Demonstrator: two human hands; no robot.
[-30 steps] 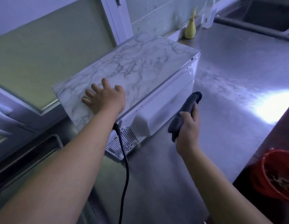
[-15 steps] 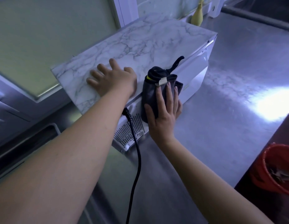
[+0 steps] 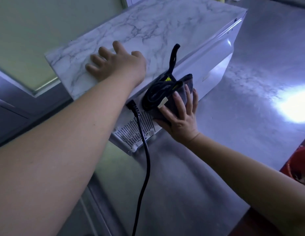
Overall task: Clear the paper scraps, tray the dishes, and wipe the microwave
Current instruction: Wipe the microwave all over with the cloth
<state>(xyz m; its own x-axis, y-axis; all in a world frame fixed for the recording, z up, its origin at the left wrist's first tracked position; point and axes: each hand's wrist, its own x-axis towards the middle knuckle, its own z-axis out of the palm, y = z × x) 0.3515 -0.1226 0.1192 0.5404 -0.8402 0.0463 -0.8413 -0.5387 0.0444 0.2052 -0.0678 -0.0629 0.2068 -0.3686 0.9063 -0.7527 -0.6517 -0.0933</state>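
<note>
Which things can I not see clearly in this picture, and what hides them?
Head view:
- Microwave front: faces away from camera.
- Panel under the cloth: covered by cloth and right hand.
- Red bucket: cut by right edge, contents blurred.
- Cord plug end: beyond bottom edge.

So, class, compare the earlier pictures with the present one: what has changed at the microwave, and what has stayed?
The right hand carried the dark cloth from mid-air to the white panel of the microwave; earlier it clutched the cloth bunched, now straight fingers press it flat there. The left hand stays flat on the marble-patterned top, and the black cord still hangs from the panel.
</note>
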